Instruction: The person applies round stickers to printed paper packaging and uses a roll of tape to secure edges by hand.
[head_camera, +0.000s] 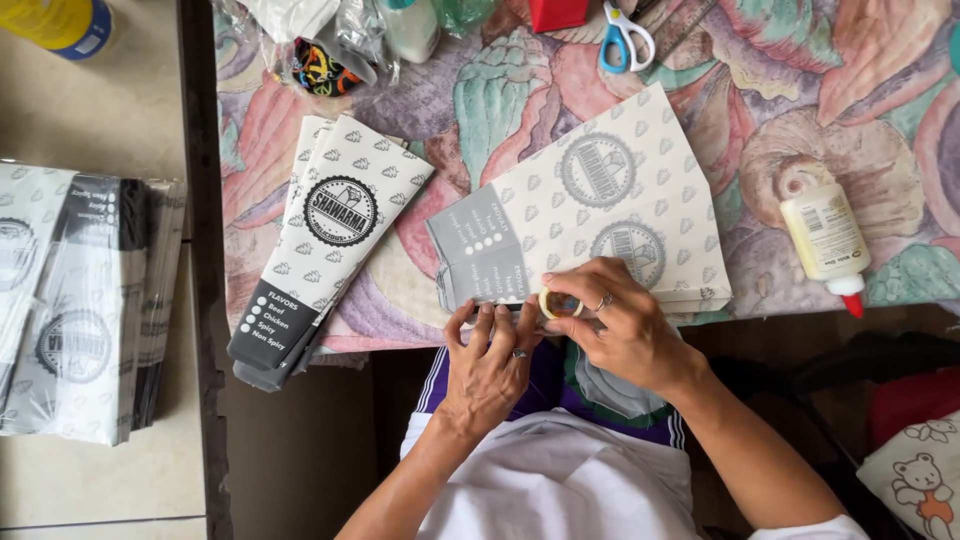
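Observation:
A stack of flat printed paper sleeves (600, 215), white with grey patterns and round emblems, lies on the table near its front edge. My right hand (615, 320) grips a small roll of clear tape (560, 303) at the stack's lower edge. My left hand (490, 355) is right beside it, fingers pinched at the tape's end against the sleeve's grey flap.
Folded narrow sleeves (320, 240) lie to the left on the floral tablecloth (800, 90). A glue bottle with a red tip (828, 245) lies at the right, scissors (625, 40) at the back. Another pile of sleeves (80, 300) rests on the floor at left.

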